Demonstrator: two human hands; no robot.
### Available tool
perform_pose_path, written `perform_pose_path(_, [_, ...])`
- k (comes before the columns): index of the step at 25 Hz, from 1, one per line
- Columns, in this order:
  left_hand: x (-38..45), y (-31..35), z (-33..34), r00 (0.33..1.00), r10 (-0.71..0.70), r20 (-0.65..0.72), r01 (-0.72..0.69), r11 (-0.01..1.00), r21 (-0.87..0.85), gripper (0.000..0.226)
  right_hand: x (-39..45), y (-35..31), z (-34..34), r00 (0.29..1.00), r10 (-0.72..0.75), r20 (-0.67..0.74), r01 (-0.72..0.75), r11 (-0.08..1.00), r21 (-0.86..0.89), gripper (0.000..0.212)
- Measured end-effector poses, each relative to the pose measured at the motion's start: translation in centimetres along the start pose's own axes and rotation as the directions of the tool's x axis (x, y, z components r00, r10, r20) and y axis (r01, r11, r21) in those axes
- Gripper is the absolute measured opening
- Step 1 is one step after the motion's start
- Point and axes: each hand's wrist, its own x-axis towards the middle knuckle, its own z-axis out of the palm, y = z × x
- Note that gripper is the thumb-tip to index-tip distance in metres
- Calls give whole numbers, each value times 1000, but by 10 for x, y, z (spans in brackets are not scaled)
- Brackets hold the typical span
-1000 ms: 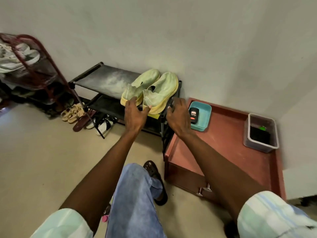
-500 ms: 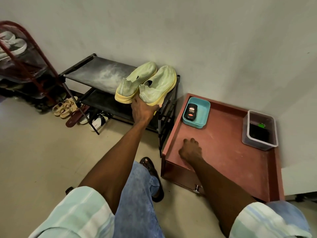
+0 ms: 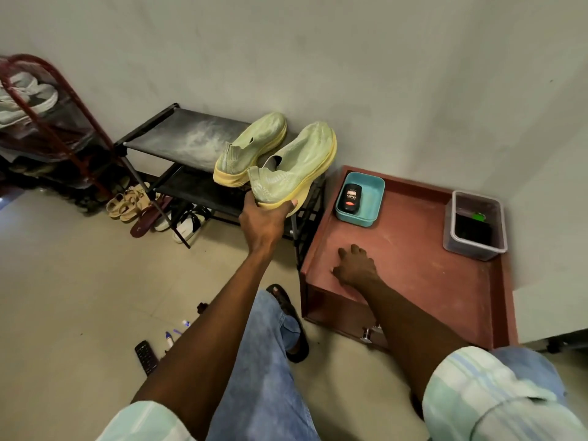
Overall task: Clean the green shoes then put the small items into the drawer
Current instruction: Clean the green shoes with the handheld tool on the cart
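The left hand [image 3: 264,218], which had rested at the heels of both green shoes, closed under the right shoe [image 3: 294,163] and lifted its heel off the rack [image 3: 178,135]. The right hand [image 3: 354,265] left the shoes and settled on the cabinet top [image 3: 413,265].

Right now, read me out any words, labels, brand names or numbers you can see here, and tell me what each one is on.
Nothing here reads with certainty.
Black container in the teal tray: a white word above a red label, too blurred to read.
Maroon slipper by the shoe rack: a small pale mark, too small to read.
Remote control on the floor: its buttons are too small to read.
Green shoes: no text visible.
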Motion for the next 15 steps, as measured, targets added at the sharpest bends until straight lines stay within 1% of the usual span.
perform_pose_path(1, [-17,-1,-4,1000,11,29,-10,1000,-21,72,-8,5,-3,1000,-14,-1,14,995,103,64])
perform_pose_path(2, [-27,-4,-7,998,20,51,-19,999,-34,70,-12,9,-6,999,-23,-39,31,977,212,65])
perform_pose_path(4, [-54,-10,-5,993,30,115,-27,999,-30,68,-32,32,-12,987,40,-158,21,928,372,61])
perform_pose_path(6, [-78,-16,3,980,35,198,-39,999,14,66,-54,64,-15,949,201,-243,-54,863,502,58])
perform_pose_path(7, [-89,-20,9,966,40,255,-54,997,49,66,-65,83,-19,913,308,-268,-99,804,587,57])
perform_pose_path(9, [-103,-29,22,916,55,397,-109,987,115,68,-88,116,-25,812,482,-330,-134,704,698,53])
perform_pose_path(10, [-110,-31,31,872,66,485,-151,979,138,70,-102,131,-27,758,535,-372,-139,691,710,52])
perform_pose_path(11, [-115,-34,40,822,73,565,-202,965,169,72,-114,142,-26,719,553,-421,-134,704,697,52])
perform_pose_path(12, [-118,-36,49,767,74,637,-256,946,198,73,-126,152,-23,701,536,-470,-127,742,658,54])
perform_pose_path(13, [-121,-38,60,710,62,701,-298,929,219,75,-135,162,-16,702,493,-514,-120,794,596,55])
perform_pose_path(15, [-121,-40,80,629,22,777,-335,910,246,78,-144,175,-2,752,378,-541,-129,888,442,57])
